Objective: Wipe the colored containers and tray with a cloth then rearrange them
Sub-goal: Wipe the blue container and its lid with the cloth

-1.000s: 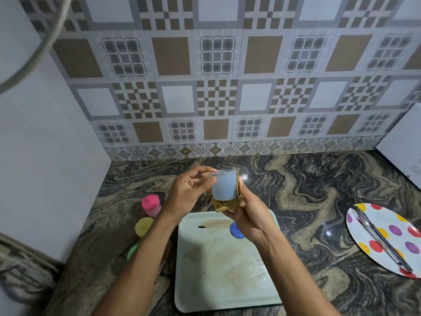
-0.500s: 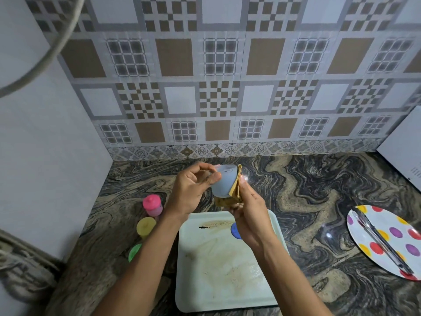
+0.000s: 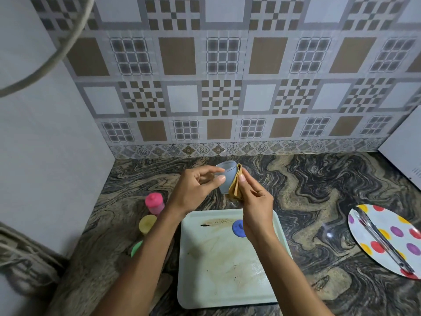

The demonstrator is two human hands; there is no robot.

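My left hand holds a pale blue open container above the counter, tilted with its mouth facing left and away. My right hand presses a folded yellow-brown cloth against the container's right side. Below lies a pale green tray with brown stains and a dark smear. A blue lid rests on the tray, partly hidden by my right wrist. Left of the tray stand a pink container, a yellow one and a green one, the last partly behind my left forearm.
The counter is dark swirled marble against a patterned tile wall. A white plate with coloured dots lies at the right with metal tongs on it. A white appliance sits at the far right; a white panel walls the left.
Both hands have turned the blue container so its mouth tips away to the left, and the cloth has moved from under it to its right side.
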